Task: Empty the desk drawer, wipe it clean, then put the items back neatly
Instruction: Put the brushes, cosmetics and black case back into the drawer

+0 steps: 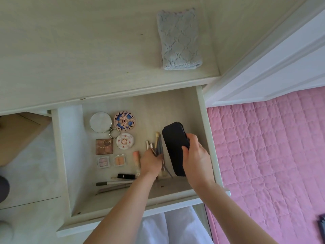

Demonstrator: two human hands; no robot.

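Note:
The pale wooden drawer (202,110) stands pulled out below the desk top. My right hand (197,155) grips a black oblong case (173,143), tilted on its edge near the drawer's right wall. My left hand (151,162) holds a bundle of makeup brushes (157,143) beside the case. On the drawer floor lie a round mirror (100,121), two patterned round compacts (124,120), a brown palette (104,146), two small eyeshadow boxes (103,162), a pink tube (136,156), a black lipstick (125,176) and several pencils (114,183).
A folded grey-blue cloth (179,39) lies on the desk top (70,50), back right. A white door (281,59) and a pink quilted bed (272,155) are to the right. A cardboard box (17,131) sits on the floor to the left.

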